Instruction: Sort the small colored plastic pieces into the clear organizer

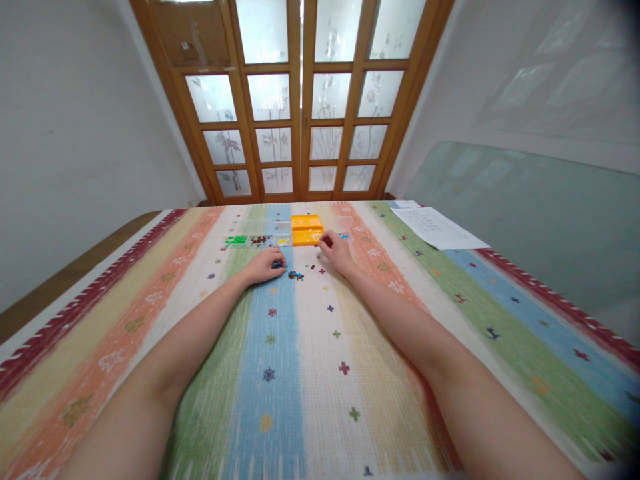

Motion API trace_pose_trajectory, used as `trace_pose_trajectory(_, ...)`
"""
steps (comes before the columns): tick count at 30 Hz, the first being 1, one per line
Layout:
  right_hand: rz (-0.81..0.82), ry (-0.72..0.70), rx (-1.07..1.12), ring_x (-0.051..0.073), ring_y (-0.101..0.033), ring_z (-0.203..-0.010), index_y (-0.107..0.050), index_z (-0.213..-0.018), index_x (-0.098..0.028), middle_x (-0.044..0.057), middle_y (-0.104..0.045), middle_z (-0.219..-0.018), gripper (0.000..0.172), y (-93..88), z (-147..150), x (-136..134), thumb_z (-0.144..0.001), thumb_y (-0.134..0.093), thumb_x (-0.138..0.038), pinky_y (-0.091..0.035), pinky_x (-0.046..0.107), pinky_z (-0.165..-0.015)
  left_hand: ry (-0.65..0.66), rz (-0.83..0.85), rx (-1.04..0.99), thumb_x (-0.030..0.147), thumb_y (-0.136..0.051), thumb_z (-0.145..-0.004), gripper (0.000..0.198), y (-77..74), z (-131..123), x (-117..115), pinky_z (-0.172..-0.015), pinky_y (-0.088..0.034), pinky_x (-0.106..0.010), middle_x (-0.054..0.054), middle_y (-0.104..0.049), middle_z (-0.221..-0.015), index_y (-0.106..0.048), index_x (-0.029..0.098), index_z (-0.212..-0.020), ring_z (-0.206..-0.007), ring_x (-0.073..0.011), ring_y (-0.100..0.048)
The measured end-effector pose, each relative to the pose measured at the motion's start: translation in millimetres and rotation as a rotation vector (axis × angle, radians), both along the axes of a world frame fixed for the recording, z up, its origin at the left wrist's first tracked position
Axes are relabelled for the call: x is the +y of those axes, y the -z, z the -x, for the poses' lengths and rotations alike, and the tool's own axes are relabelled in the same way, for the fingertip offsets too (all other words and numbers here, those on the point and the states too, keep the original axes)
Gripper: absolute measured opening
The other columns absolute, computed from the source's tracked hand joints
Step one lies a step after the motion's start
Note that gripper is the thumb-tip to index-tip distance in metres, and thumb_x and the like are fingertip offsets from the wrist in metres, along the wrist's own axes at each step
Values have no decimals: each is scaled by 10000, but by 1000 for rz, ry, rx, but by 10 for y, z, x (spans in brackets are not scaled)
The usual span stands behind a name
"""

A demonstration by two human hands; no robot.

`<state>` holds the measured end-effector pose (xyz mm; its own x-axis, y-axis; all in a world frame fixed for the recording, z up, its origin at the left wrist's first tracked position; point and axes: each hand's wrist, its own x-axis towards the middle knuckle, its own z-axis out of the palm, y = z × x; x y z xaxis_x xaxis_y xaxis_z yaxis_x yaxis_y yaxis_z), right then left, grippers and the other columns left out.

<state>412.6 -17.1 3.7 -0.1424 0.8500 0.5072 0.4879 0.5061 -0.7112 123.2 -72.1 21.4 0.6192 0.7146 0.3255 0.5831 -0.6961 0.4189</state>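
Both my arms stretch far across a striped cloth [305, 373]. My left hand [265, 265] rests on the cloth with its fingers curled over small dark blue pieces. A little heap of tiny coloured pieces [296, 274] lies just to the right of it. My right hand [335, 251] has its fingers pinched together beside an orange tray [307, 230] that has tiny pieces in its near half. What the right fingers hold is too small to make out. To the left of the tray stands a row of small compartments with green, dark and yellow pieces [257, 240].
A white printed sheet [434, 227] lies at the far right of the cloth. A large glass pane [525, 220] leans by the right wall. Wooden doors with frosted panes [300, 100] stand behind the table. The table's wooden edge [65, 277] shows at the left.
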Motion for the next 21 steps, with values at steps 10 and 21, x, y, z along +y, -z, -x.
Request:
trace_pose_trajectory(10, 70, 277, 371, 235, -636, -849, -682, -893, -184, 77, -704, -871, 276, 153, -454, 429, -821, -645, -447, -527, 367, -794, 51, 42, -19, 247, -657, -862, 134, 13, 87, 34, -1016, -464, -386, -67, -683, -1024, -742, 204, -956, -1027, -226, -614)
trace_pose_trajectory(21, 149, 275, 456, 208, -693, -809, -729, -1020, -177, 81, -735, -998, 320, 351, -499, 614, -820, -550, -349, -592, 367, -764, 63, 56, -37, 289, -661, -884, 140, 16, 96, 35, -1031, -451, -394, -76, -677, -1039, -746, 200, -949, -1045, -234, -603)
